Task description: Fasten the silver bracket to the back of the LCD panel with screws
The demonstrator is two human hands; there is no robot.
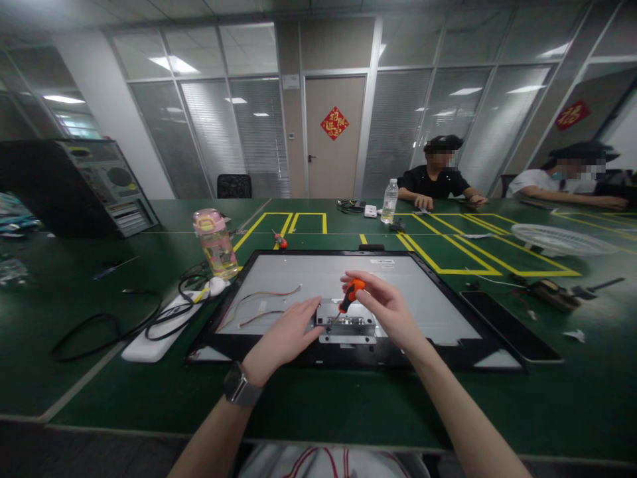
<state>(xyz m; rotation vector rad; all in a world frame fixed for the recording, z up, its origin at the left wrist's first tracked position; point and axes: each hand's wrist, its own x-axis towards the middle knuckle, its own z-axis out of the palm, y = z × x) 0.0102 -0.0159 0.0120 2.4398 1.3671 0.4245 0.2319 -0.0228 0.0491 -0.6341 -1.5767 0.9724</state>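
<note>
My right hand (391, 307) is closed around the handle of an orange-and-black screwdriver (352, 292). The screwdriver slants down to the left, its shaft reaching a silver metal bracket (348, 338). My left hand (288, 328), with a watch on its wrist, lies flat with fingers stretched out against the bracket's left side. Under both hands is a flat display panel (423, 299), grey-backed with a black frame, lying face down. Thin loose cables (263, 293) rest on its left part. Whether the screwdriver's tip sits on a screw is too small to tell.
Left of the panel are a white power strip (159, 332), black cables and a pink-lidded bottle (213, 245). A black bar-like part (510, 325) lies to the right. Behind are a red-handled tool (281, 242), a water bottle (389, 202) and two seated people. A computer case (84, 186) stands far left.
</note>
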